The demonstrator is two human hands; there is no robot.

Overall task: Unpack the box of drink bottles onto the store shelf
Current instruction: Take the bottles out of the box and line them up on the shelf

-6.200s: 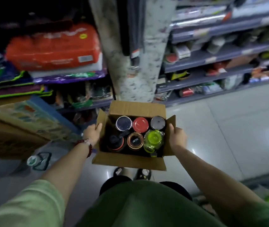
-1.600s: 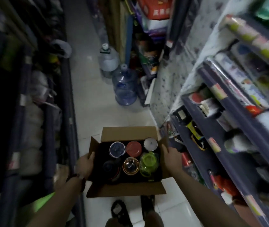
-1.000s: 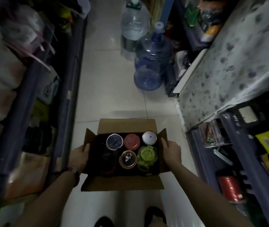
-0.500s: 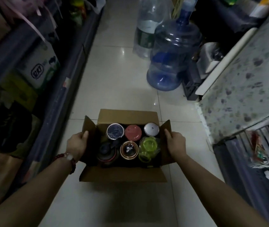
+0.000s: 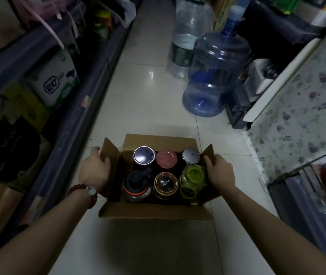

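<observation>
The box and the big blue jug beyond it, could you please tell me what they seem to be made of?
The box looks like plain brown corrugated cardboard: matte, with thin folded flaps. The big blue jug appears to be translucent blue plastic, glossy, with moulded ribs and light glints; you can see through its wall.

Six bottles stand in the box on the floor between shelves; two water jugs stand behind it.

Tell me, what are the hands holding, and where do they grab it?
The cardboard box of bottles: left hand on its left side flap, right hand on its right side.
</observation>
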